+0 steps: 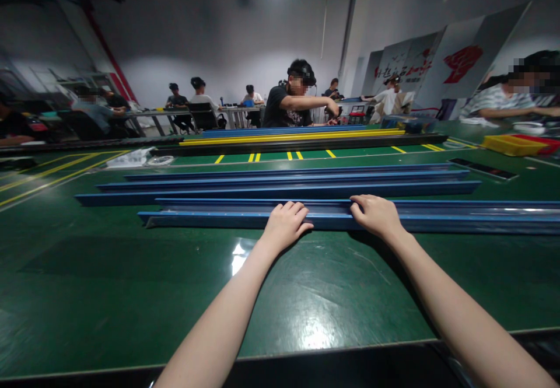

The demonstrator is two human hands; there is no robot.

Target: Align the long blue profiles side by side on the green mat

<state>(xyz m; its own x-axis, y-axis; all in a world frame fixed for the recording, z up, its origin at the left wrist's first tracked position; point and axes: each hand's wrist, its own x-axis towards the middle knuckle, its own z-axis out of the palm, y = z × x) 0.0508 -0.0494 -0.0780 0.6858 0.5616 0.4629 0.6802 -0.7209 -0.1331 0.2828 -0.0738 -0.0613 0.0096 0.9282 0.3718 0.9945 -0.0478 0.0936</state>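
Note:
A long blue channel-shaped profile (pixel 210 217) lies crosswise on the green table, its trough facing up and its right end running out of view. My left hand (pixel 286 224) is closed over its near edge, fingers reaching into the trough and the thumb along the near wall. To the right, my right hand (pixel 377 214) grips the same profile, with its fingers bent over the far edge; some of its fingertips are hidden. Just beyond lie several similar blue profiles (pixel 280 189), roughly parallel and apart from my hands.
Yellow and black strips (pixel 297 140) lie across the far side of the green table (pixel 297 300). A dark flat phone-like object (pixel 483 169) rests at right, near yellow and red trays (pixel 511 145). A person in black (pixel 284 105) works opposite; others sit farther back.

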